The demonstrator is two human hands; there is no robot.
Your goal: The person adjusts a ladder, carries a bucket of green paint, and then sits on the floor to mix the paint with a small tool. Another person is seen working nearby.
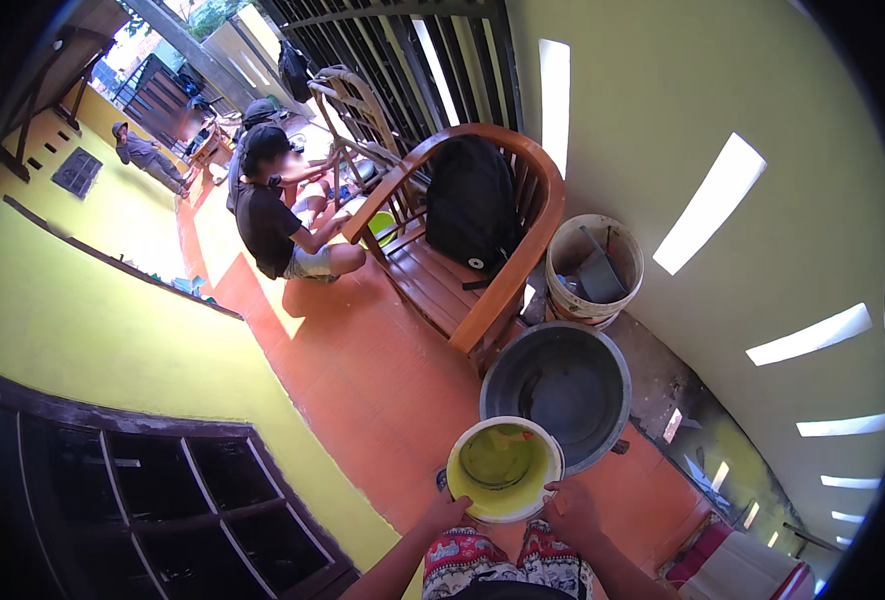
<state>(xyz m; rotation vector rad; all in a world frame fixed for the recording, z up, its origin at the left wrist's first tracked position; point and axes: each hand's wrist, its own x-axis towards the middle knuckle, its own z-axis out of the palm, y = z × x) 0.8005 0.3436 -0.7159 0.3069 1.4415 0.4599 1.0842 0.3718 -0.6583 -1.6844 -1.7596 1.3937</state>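
A round yellow-green bucket (534, 478) with a pale rim is right in front of me, its mouth turned up toward me. My left hand (449, 509) grips the rim at the lower left, and my right hand (569, 511) has hold of it at the lower right. A patch of yellow-green, perhaps some liquid, shows inside, but I cannot tell what it is. Just beyond the bucket sits a wide dark grey basin (587, 390), which the bucket partly overlaps in view.
Beyond the basin, a white bucket (635, 262) holds a grey container. A wooden armchair (440, 290) carries a black backpack (470, 200). A person (265, 225) squats on the orange tiled floor (347, 385) near a green bucket (380, 228). Walls flank both sides.
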